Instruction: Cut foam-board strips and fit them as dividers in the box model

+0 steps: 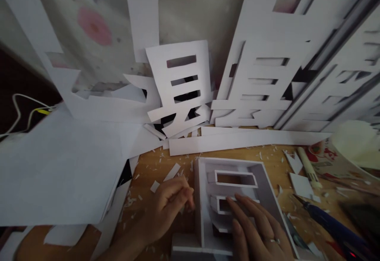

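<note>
A white foam-board box model (202, 205) lies on the wooden table, open side up. Its floor carries raised rectangular window frames; the upper window frame (236, 179) is fully visible. My right hand (259, 229), wearing a ring, rests over the model with fingers stretched out, the tips touching the middle window frame (218, 205). That hand hides part of the lower frame. Just outside the left wall, my left hand (170, 209) is closed with its fingers curled together. Whatever it may hold is hidden.
White cut-out panels (185, 71) lean against the curtain behind. Large white sheets (59, 162) lie left. Right of the model are a blue pen-like tool (329, 221) with a dark tip and red light, a pale tube (308, 168) and a printed paper cup (335, 158). Paper scraps litter the table.
</note>
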The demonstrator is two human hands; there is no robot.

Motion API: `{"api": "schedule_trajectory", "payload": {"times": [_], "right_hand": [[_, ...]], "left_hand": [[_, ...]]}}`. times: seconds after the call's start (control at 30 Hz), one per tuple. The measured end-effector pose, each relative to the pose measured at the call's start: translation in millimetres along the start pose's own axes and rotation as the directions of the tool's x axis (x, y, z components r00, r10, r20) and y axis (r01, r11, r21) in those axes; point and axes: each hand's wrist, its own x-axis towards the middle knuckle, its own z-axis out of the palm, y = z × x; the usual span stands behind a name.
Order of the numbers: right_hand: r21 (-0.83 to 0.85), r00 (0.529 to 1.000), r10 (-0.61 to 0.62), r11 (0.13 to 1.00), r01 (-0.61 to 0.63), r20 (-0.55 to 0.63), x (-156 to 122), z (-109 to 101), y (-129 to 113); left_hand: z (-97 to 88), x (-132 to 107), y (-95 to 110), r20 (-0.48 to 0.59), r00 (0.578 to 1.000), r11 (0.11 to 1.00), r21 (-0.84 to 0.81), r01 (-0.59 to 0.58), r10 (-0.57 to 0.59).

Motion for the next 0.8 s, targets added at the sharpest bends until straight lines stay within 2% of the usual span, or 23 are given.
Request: {"api": "schedule_trajectory", "payload": {"times": [0.07,0.17,0.23,0.3,0.43,0.63,0.73,0.8], "right_hand": [[0.003,0.999,-0.004,1.000,0.004,-0.035,-2,3,0],[-0.004,0.996,0.015,1.000,-0.015,-0.088,-3,7,-2],[0.011,0.995,0.045,0.999,-0.045,-0.091,-3,7,-2],[0.047,0.997,0.028,0.999,-0.025,-0.067,-1,4,-1],[0.114,1.000,-0.018,0.993,0.019,-0.006,1,-4,6],[0.171,0.992,0.119,0.977,-0.124,0.039,-3,-14,8],[0.242,0.981,0.195,0.951,-0.193,0.015,-4,-20,10],[0.271,0.976,0.216,0.941,-0.201,-0.028,-4,-24,13]], "left_hand": [[1.4,-2,5,0.017,0.999,0.995,0.085,-0.048,0.047],[4.5,-6,3,0.120,0.981,0.967,0.189,-0.172,0.151],[6.6,-8,-2,0.175,0.957,0.940,0.212,-0.266,0.231],[7.7,-10,-6,0.200,0.941,0.921,0.229,-0.316,0.273],[4.9,-9,-6,0.245,0.945,0.937,0.219,-0.272,0.217],[-3.2,-10,6,0.285,0.948,0.922,0.308,-0.234,0.145],[-1.9,-9,12,0.250,0.963,0.894,0.402,-0.195,0.098],[0.8,-8,14,0.224,0.965,0.862,0.453,-0.225,0.134]]}}
